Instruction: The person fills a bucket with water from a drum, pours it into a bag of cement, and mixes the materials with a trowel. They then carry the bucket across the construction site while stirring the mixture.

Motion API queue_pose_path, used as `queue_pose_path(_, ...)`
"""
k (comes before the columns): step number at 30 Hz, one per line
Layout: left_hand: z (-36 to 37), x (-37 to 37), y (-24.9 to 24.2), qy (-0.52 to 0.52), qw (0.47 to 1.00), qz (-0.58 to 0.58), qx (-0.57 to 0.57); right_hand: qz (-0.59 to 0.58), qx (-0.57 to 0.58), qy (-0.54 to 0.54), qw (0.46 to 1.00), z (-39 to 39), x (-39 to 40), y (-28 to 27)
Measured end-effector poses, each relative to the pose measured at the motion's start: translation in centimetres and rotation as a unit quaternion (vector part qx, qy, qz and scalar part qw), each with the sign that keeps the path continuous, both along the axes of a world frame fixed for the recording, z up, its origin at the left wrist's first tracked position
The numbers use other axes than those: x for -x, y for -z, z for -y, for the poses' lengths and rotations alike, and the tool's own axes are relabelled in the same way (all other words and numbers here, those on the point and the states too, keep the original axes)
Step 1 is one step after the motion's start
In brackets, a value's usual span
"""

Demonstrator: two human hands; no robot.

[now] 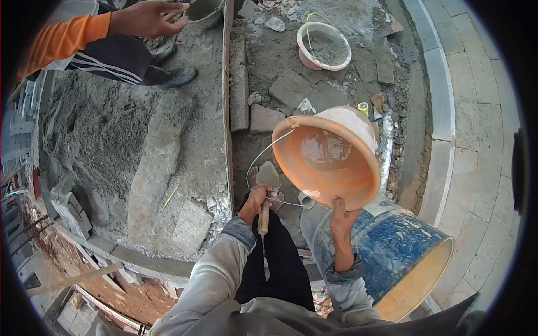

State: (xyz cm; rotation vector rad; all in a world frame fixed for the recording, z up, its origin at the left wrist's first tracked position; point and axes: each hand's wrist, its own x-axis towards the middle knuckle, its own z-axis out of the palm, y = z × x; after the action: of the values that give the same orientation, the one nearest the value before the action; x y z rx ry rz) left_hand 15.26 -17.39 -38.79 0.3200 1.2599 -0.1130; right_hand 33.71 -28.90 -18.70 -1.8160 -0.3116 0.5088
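My left hand is closed around a trowel, its wooden handle pointing back at me and its grey blade facing away. The wire handle of an orange bucket loops down past this hand. My right hand grips the bucket's near rim, thumb over the edge. Tilted on its side, the bucket shows me its inside, with a wet, shiny patch at the bottom. Below my right hand lies a blue drum, its open end toward the lower right.
A pale bucket holding grey mix stands ahead among stone slabs. A wooden board divides the ground; left of it spreads a grey sand pile. Another person's hand reaches toward a dark bucket. Paving runs along the right.
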Motion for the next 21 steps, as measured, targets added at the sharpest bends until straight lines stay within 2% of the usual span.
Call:
queue_pose_path(4,0.9,-2.3,9.1,0.001,0.996,-0.081,-0.046,0.08,0.104,0.02,0.991,1.5,0.7,6.3)
queue_pose_path(6,1.2,-3.8,12.1,0.011,0.989,-0.124,-0.078,0.061,0.115,0.041,0.991,2.8,0.5,10.9)
queue_pose_path(7,1.8,-3.8,15.9,0.0,0.992,-0.073,-0.107,0.054,0.119,0.053,0.99,3.5,0.4,13.2)
queue_pose_path(9,3.0,-3.7,22.3,-0.025,0.985,0.029,-0.165,-0.032,0.06,0.096,0.993,5.9,-0.6,19.0)
queue_pose_path(12,1.4,-4.7,21.3,-0.013,0.989,0.032,-0.146,-0.137,-0.004,0.126,0.983,8.3,-2.5,22.5)
queue_pose_path(13,2.1,-4.6,23.7,-0.021,0.988,-0.031,-0.152,-0.169,-0.023,0.13,0.977,8.6,-2.7,23.0)
queue_pose_path(14,2.4,-4.7,25.0,-0.031,0.983,-0.094,-0.156,-0.164,-0.016,0.124,0.978,8.9,-2.7,23.2)
queue_pose_path(16,0.8,-4.4,22.2,0.012,0.986,-0.118,-0.115,-0.156,-0.003,0.109,0.982,9.2,-2.3,22.9)
queue_pose_path(17,1.7,-4.5,22.9,-0.009,0.976,-0.132,-0.171,-0.125,0.041,0.074,0.989,9.6,-2.0,23.1)
queue_pose_path(19,1.9,-3.9,22.9,-0.002,0.983,-0.114,-0.147,-0.058,0.129,0.006,0.99,10.3,-0.9,22.8)
queue_pose_path(20,2.0,-3.9,22.9,0.001,0.985,-0.103,-0.135,-0.022,0.165,0.01,0.986,10.3,-0.2,22.8)
queue_pose_path(21,1.9,-4.1,21.9,0.053,0.97,-0.153,-0.182,0.014,0.201,0.012,0.979,9.9,0.9,22.8)
